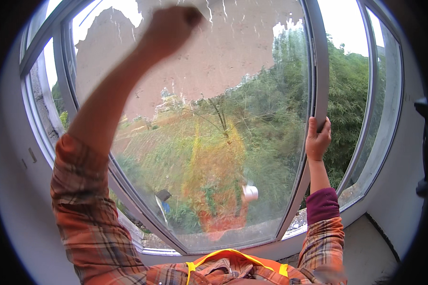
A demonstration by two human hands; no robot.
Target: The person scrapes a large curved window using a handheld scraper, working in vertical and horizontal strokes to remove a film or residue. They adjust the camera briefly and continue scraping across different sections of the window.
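A large window pane (214,160) in a metal frame fills the middle of the head view. Brownish film or paper with a ragged lower edge (217,64) shows over its upper part; whether it lies on the glass is hard to tell. My left hand (174,30) is raised in front of this area, blurred and with fingers curled; what it may hold is hidden. On the right, my right hand (318,139) grips the upright frame bar (320,71) of the pane, thumb on the near side and fingers around the far side.
Narrower window openings (353,89) flank the pane. A ledge (242,235) runs along the bottom outside. White walls (18,171) stand at both sides, and a dark object (422,142) is at the far right. Trees and a slope lie beyond the glass, which carries a reflection.
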